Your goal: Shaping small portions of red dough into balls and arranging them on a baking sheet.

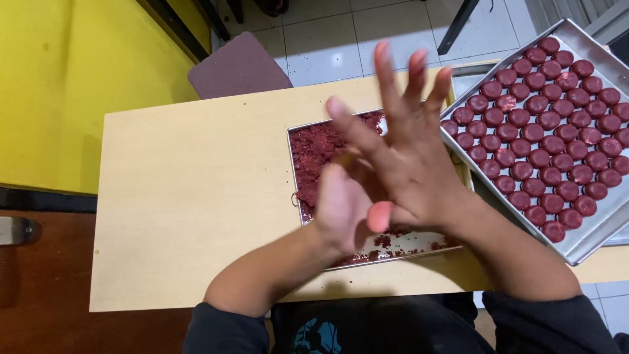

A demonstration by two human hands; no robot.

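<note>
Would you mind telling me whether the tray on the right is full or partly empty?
Nearly full: the metal tray holds close rows of round dark-red pieces almost edge to edge; its right end runs out of frame.

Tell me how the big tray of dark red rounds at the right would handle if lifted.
The metal tray looks stiff but probably heavy, packed with rounds. It seems to overhang the table, so it may tip; tilted, the rounds might slide.

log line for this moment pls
hands: left hand and right hand pressed together | below: dough tray | right: ball tray
</note>
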